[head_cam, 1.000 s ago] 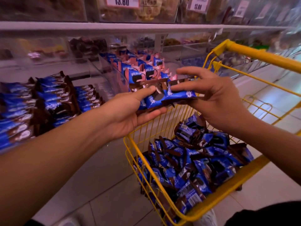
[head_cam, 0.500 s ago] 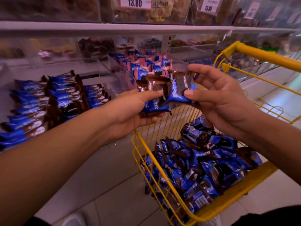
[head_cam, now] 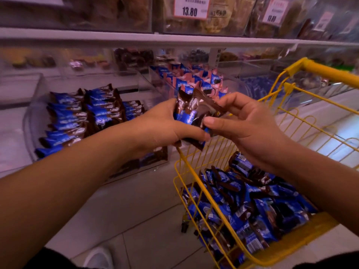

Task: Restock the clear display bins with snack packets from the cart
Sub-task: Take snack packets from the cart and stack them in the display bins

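My left hand (head_cam: 165, 125) grips a small stack of blue-and-brown snack packets (head_cam: 189, 113), held upright above the near corner of the yellow wire cart (head_cam: 194, 171). My right hand (head_cam: 250, 131) pinches the same stack from the right, thumb on its lower edge and fingers at its top. The cart holds a loose heap of the same packets (head_cam: 252, 200). To the left, a clear display bin (head_cam: 153, 158) has neat rows of blue-and-brown packets (head_cam: 83, 117). Behind my hands, another clear bin holds blue-and-pink packets (head_cam: 194, 78).
A white shelf edge (head_cam: 136, 38) runs across above the bins, with price tags (head_cam: 191, 6) and bagged goods on the upper level. The cart's yellow handle (head_cam: 330, 71) rises at right. Pale floor tiles (head_cam: 145, 230) lie below, with a white shoe tip (head_cam: 97, 258).
The packets were lying flat between my hands; now they stand upright and bunched together in my left hand. Both hands have shifted slightly left, towards the bin.
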The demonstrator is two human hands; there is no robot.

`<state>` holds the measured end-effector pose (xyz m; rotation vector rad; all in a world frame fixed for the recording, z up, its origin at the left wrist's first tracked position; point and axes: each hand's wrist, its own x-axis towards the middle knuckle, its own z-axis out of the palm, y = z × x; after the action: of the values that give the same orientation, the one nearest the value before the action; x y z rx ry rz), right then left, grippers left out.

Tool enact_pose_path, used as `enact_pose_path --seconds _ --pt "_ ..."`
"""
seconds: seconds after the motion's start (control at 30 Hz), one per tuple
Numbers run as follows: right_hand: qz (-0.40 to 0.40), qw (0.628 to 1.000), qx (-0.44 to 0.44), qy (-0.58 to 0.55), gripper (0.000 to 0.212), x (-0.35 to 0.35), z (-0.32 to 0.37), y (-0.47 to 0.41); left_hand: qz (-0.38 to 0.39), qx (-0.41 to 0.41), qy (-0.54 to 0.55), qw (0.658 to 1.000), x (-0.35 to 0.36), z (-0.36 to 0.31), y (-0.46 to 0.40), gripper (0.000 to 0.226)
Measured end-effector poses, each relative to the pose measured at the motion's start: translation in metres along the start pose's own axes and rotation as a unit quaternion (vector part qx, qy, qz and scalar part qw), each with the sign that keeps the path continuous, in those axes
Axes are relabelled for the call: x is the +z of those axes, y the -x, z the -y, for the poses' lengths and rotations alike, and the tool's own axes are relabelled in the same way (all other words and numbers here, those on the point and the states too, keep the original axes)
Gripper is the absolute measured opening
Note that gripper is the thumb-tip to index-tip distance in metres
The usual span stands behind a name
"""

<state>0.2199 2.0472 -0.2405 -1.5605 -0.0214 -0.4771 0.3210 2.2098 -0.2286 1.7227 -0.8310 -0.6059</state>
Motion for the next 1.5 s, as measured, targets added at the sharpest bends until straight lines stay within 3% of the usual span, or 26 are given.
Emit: enact_pose_path --seconds 0.13,0.23,0.4,0.47,0.7,0.83,0.9,1.0,1.1,1.23,1.3,1.4,1.43,1.5 --pt "0.049 0.983 -0.03 0.175 0.074 0.013 0.0 -0.009 -0.042 0.005 -0.172 0.984 -0.03 0.005 0.013 0.081" --pt "0.103 0.968 -0.015 0.229 0.092 0.037 0.005 -0.026 -0.075 0.022 -0.236 0.969 -0.061 0.006 0.024 0.083" --pt "0.244 0.917 0.028 0.313 0.049 0.092 0.011 -0.083 -0.127 -0.018 -0.281 0.951 -0.126 0.018 0.038 0.08" --pt "0.273 0.891 0.028 0.363 0.044 0.112 0.004 -0.104 -0.138 -0.048 -0.288 0.947 -0.141 0.03 0.04 0.082" --pt "0.355 0.838 0.102 0.402 0.054 0.135 -0.024 -0.13 -0.085 -0.098 -0.413 0.902 -0.147 0.048 0.027 0.096" --pt "0.339 0.816 0.069 0.463 0.05 0.142 -0.034 -0.129 -0.065 -0.108 -0.484 0.866 -0.146 0.049 0.024 0.087" --pt "0.323 0.812 0.051 0.483 0.062 0.144 -0.035 -0.126 -0.052 -0.103 -0.498 0.859 -0.147 0.05 0.027 0.083" --pt "0.315 0.802 0.006 0.507 0.092 0.144 -0.032 -0.121 0.016 -0.13 -0.443 0.887 -0.143 0.053 0.03 0.08" --pt "0.382 0.716 -0.024 0.584 0.102 0.142 -0.03 -0.12 0.046 -0.188 -0.493 0.848 -0.137 0.057 0.026 0.088" --pt "0.418 0.634 0.099 0.644 0.106 0.144 -0.036 -0.117 0.062 -0.25 -0.527 0.81 -0.131 0.057 0.017 0.091" --pt "0.405 0.659 0.097 0.627 0.102 0.14 -0.032 -0.114 0.065 -0.257 -0.531 0.805 -0.128 0.055 0.016 0.091" --pt "0.338 0.754 0.038 0.562 0.084 0.112 0.001 -0.1 0.058 -0.239 -0.555 0.795 -0.129 0.045 0.017 0.086" --pt "0.314 0.782 0.008 0.539 0.071 0.098 0.016 -0.093 0.04 -0.213 -0.551 0.806 -0.128 0.038 0.016 0.081" --pt "0.301 0.814 -0.023 0.496 0.032 0.062 0.042 -0.076 -0.039 -0.081 -0.522 0.848 -0.111 0.018 0.015 0.056"
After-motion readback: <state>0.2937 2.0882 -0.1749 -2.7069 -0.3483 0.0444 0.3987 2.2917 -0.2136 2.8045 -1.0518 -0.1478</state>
